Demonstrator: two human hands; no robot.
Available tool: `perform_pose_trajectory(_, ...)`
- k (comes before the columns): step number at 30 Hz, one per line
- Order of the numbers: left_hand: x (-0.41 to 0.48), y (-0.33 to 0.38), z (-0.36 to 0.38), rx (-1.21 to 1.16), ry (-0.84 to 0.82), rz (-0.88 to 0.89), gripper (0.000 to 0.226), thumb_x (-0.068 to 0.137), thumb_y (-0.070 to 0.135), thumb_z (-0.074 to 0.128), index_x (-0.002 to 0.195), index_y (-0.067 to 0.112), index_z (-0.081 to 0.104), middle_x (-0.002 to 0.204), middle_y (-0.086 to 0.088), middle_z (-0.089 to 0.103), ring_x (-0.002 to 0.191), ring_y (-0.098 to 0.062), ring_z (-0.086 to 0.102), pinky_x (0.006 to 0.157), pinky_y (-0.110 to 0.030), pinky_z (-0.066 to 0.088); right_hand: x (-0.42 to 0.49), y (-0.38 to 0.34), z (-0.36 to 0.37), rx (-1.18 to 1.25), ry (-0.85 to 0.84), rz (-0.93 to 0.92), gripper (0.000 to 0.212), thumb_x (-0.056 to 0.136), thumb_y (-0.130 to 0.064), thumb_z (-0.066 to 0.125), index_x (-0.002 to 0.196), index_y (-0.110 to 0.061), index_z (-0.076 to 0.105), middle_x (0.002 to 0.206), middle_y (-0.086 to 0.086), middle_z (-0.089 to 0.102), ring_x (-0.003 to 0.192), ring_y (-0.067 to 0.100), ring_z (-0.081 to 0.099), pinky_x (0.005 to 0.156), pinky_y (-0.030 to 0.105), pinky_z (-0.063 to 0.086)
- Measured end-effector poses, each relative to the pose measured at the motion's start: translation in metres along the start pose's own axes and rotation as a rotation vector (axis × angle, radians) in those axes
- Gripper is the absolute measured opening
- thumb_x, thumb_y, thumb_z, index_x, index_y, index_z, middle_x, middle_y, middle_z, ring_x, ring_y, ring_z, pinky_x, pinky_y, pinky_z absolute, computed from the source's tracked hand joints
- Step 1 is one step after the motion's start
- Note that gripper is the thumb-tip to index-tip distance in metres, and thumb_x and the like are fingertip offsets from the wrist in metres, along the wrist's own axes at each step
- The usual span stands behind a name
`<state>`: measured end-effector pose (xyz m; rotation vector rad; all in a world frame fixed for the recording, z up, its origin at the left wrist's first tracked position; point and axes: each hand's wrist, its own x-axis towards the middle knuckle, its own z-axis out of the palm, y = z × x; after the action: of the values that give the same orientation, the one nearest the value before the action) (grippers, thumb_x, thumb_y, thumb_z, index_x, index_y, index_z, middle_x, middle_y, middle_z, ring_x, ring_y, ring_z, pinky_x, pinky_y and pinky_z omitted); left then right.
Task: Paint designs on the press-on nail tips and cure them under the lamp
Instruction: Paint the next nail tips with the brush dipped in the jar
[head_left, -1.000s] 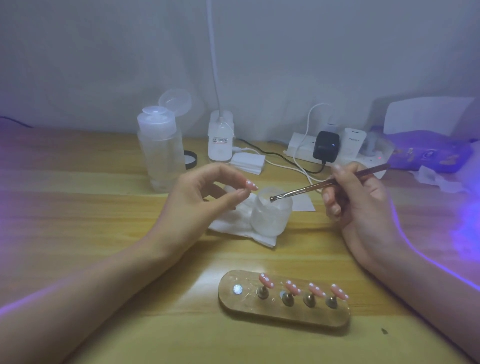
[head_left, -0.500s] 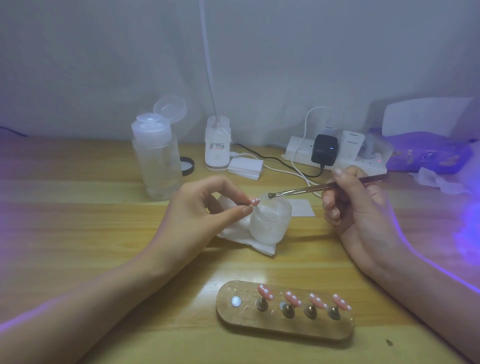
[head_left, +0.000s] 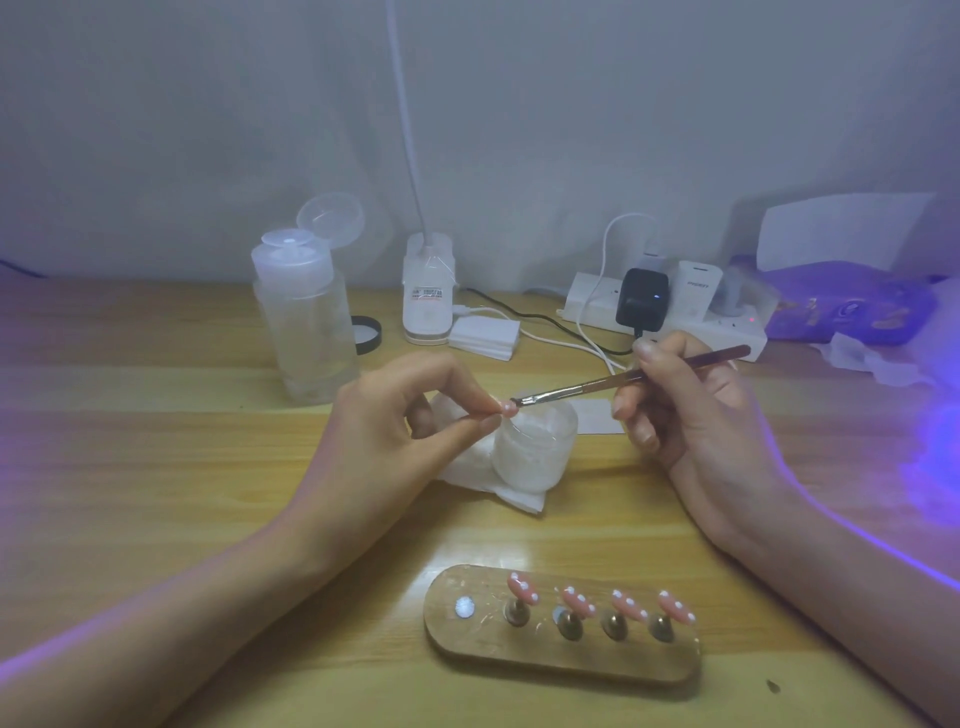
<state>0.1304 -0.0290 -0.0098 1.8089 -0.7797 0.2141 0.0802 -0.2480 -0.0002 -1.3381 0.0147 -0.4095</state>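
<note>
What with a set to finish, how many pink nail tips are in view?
5. Four nail tips stand on the wooden holder; the fifth is pinched in the left hand. Others may be hidden.

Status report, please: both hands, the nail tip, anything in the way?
Left hand pinches pink nail tip. Right hand holds brush, bristles at the tip. White jar close behind; nothing blocks.

Wall (head_left: 571, 130): plain grey-white, fills the upper half of the view behind the table, with soft shadows at the right.
Table (head_left: 156, 467): light wood with long grain bands; its far edge meets the wall.
Light: dim overall; a violet glow (head_left: 935, 457) spills over the table's right side.
Desk lamp (head_left: 428, 291): white base by the wall, 1 thin white stem rising out of view.
Power strip (head_left: 727, 327): white, right of the desk lamp, 1 small red light lit.
</note>
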Motion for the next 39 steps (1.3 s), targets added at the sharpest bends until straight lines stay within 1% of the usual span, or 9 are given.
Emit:
perform_pose_trajectory(6,-0.0006,0.0003,-0.0005,0.062,0.008,0.028,0.021,0.083,0.022,0.08,0.073,0.033,0.066,0.068,0.024,0.057,0.05,-0.006,0.033,0.053,-0.01,0.03,-0.0002,0.0004,0.0,0.007,-0.05,-0.035,0.023,0.086,-0.035,0.062,0.072,-0.021,0.049,0.059,0.004,0.065,0.042,0.011,0.045,0.044,0.016,0.037)
perform_pose_trajectory(13,-0.0002,0.0,-0.0012,0.072,0.001,0.03,0.019,0.083,0.017,0.08,0.076,0.03,0.068,0.081,0.005,0.063,0.052,-0.009,0.032,0.054,-0.016,0.031,0.0004,0.0011,-0.0029,0.026,-0.024,-0.029,0.025,0.088,-0.035,0.062,0.072,-0.021,0.049,0.059,0.004,0.064,0.04,0.01,0.041,0.043,0.016,0.036)
perform_pose_trajectory(16,-0.0007,-0.0002,-0.001,0.07,0.0,0.041,0.018,0.083,0.018,0.079,0.077,0.03,0.068,0.084,0.003,0.065,0.053,-0.009,0.031,0.054,-0.02,0.029,-0.0008,0.0008,-0.0005,-0.02,-0.075,-0.054,0.025,0.088,-0.037,0.064,0.069,-0.025,0.053,0.062,0.005,0.067,0.04,0.01,0.044,0.043,0.016,0.036)
perform_pose_trajectory(20,-0.0012,-0.0009,-0.0017,0.078,-0.001,0.051,0.018,0.085,0.019,0.078,0.078,0.03,0.066,0.086,0.003,0.065,0.055,-0.009,0.029,0.055,-0.027,0.03,0.0006,0.0014,-0.0027,-0.001,0.004,-0.024,0.025,0.086,-0.033,0.062,0.067,-0.024,0.049,0.057,0.006,0.063,0.038,0.01,0.038,0.042,0.016,0.033)
perform_pose_trajectory(22,-0.0012,-0.0005,-0.0013,0.075,-0.001,0.057,0.019,0.085,0.018,0.078,0.077,0.031,0.066,0.087,0.003,0.066,0.055,-0.009,0.028,0.056,-0.029,0.031,0.0007,0.0018,-0.003,0.007,-0.026,-0.047,0.027,0.087,-0.037,0.065,0.07,-0.024,0.049,0.059,0.004,0.065,0.038,0.009,0.04,0.042,0.016,0.034)
perform_pose_trajectory(25,-0.0015,-0.0009,-0.0012,0.085,-0.003,0.058,0.02,0.085,0.016,0.078,0.078,0.03,0.066,0.088,0.006,0.067,0.056,-0.01,0.028,0.054,-0.025,0.029,-0.0004,0.0014,-0.0008,-0.02,-0.077,-0.06,0.027,0.087,-0.04,0.066,0.069,-0.026,0.053,0.062,0.005,0.067,0.039,0.01,0.043,0.042,0.016,0.035)
perform_pose_trajectory(29,-0.0025,-0.0014,-0.0015,0.104,0.005,0.049,0.018,0.085,0.02,0.079,0.077,0.03,0.066,0.087,0.005,0.065,0.056,-0.01,0.029,0.056,-0.029,0.032,0.0005,0.0016,-0.0029,-0.015,0.004,-0.033,0.026,0.086,-0.035,0.063,0.067,-0.025,0.05,0.058,0.005,0.064,0.037,0.009,0.039,0.04,0.016,0.032)
perform_pose_trajectory(34,-0.0029,-0.0016,-0.0015,0.103,0.01,0.046,0.019,0.084,0.021,0.08,0.076,0.03,0.065,0.086,0.008,0.066,0.054,-0.009,0.029,0.055,-0.023,0.031,-0.0009,0.0012,-0.001,-0.047,-0.067,-0.063,0.026,0.087,-0.04,0.065,0.072,-0.023,0.051,0.06,0.005,0.066,0.039,0.01,0.042,0.041,0.016,0.033)
perform_pose_trajectory(39,-0.0034,-0.0005,-0.0011,0.1,0.02,0.032,0.018,0.083,0.023,0.08,0.074,0.03,0.066,0.081,0.012,0.065,0.054,-0.01,0.028,0.054,-0.02,0.03,0.0004,0.0019,-0.0032,-0.007,-0.003,-0.04,0.026,0.087,-0.035,0.063,0.073,-0.02,0.046,0.058,0.005,0.064,0.038,0.009,0.038,0.041,0.017,0.03)
